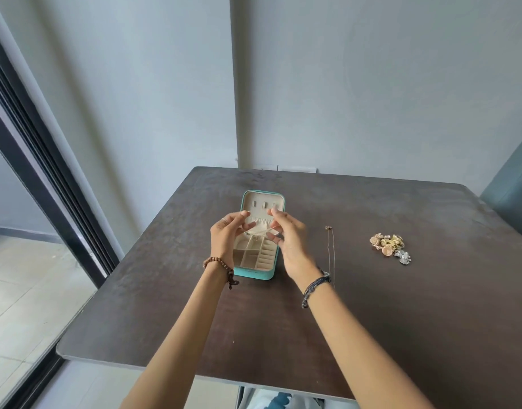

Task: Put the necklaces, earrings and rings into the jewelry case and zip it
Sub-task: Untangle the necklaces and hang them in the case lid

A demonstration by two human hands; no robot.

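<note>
A teal jewelry case lies open on the dark table, its cream lid flat at the far side and its divided tray nearer me. Above it, my left hand and my right hand each pinch one end of a thin gold necklace, which hangs stretched between them over the case. A second thin necklace lies straight on the table just right of my right hand. A heap of gold and silver earrings and rings sits further right.
The dark brown table stands against a grey wall corner. A teal chair back rises at the far right. A black-framed sliding door runs along the left.
</note>
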